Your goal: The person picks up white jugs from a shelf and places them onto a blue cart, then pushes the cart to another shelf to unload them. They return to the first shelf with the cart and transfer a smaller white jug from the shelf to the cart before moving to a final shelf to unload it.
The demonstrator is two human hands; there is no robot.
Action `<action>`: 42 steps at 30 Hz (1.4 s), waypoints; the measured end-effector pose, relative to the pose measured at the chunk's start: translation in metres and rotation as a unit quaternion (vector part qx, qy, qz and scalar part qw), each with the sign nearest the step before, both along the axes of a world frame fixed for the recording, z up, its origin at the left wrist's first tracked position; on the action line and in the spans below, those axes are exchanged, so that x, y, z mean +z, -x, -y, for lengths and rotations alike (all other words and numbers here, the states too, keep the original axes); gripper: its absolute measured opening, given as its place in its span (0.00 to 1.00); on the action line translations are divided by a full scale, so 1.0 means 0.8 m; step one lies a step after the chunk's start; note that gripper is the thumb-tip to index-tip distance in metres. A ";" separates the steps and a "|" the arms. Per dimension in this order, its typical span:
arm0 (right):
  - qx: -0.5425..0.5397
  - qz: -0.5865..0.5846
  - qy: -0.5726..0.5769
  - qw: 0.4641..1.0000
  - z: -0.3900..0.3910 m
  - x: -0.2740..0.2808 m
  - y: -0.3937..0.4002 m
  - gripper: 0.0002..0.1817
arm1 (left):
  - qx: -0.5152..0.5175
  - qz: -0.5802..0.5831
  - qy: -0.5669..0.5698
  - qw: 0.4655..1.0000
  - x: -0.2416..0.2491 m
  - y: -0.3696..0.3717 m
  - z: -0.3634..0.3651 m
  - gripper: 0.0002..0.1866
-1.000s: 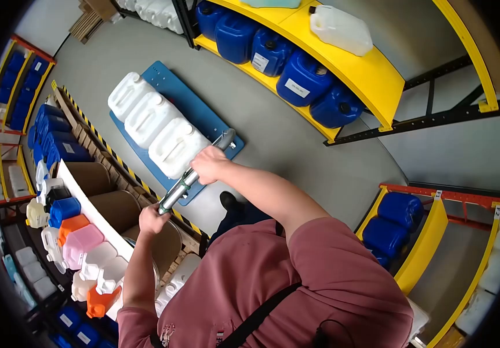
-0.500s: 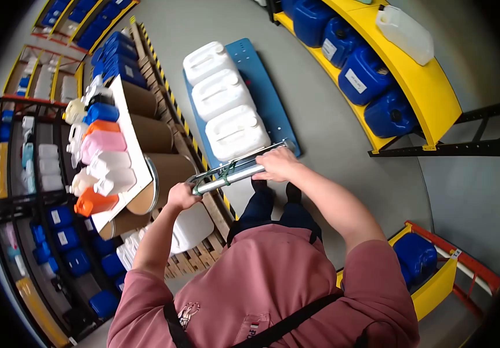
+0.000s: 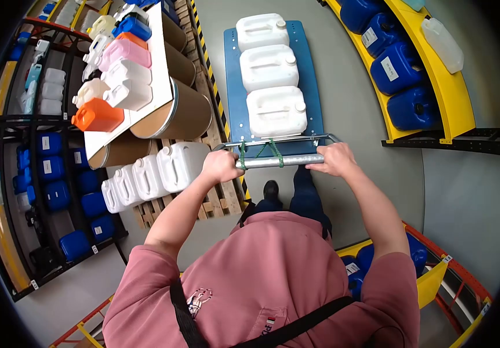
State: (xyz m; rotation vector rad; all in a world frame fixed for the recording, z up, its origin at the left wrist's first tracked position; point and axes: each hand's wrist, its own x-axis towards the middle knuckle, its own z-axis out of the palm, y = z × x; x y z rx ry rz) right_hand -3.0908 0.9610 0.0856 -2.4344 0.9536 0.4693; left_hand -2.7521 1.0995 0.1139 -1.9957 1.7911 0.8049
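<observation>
My left hand (image 3: 222,166) is wrapped round the left end of the metal cart handle (image 3: 282,161). At the handle's right end, my right hand (image 3: 334,159) is closed on the same bar. Green cord (image 3: 275,152) is tied about the handle between my hands. Beyond it stretches the blue platform cart (image 3: 313,87), which carries a row of three white jerrycans: a near one (image 3: 276,112), a middle one (image 3: 269,66) and a far one (image 3: 261,32).
On the left, a pallet (image 3: 212,200) holds white jerrycans (image 3: 171,168) and brown drums (image 3: 195,110). A white board (image 3: 160,64) bears assorted bottles. To the right stands a yellow shelf (image 3: 455,98) with blue jerrycans (image 3: 395,68). Striped tape (image 3: 218,104) borders the pallet.
The cart and its handle have swung straighter ahead of me, the handle now almost level across the view. Both hands keep hold of the bar. My feet have shifted.
</observation>
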 end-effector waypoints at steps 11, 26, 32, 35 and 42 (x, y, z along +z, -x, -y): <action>-0.006 -0.004 -0.014 1.000 -0.191 -0.002 0.034 0.38 | -0.006 -0.015 -0.063 0.998 0.015 0.028 -0.166 0.21; 0.022 0.087 -0.034 0.995 -0.326 -0.023 0.173 0.31 | 0.016 0.002 -0.101 0.995 -0.016 0.148 -0.320 0.22; 0.013 0.123 -0.020 0.992 -0.357 -0.033 0.201 0.29 | 0.021 -0.021 -0.107 0.994 -0.003 0.185 -0.341 0.22; -0.002 0.153 0.013 0.988 -0.371 -0.039 0.208 0.30 | 0.002 -0.023 -0.122 0.992 -0.009 0.185 -0.353 0.23; 0.004 0.061 -0.075 0.995 -0.363 -0.029 0.193 0.31 | 0.003 -0.049 -0.143 0.988 -0.004 0.181 -0.349 0.20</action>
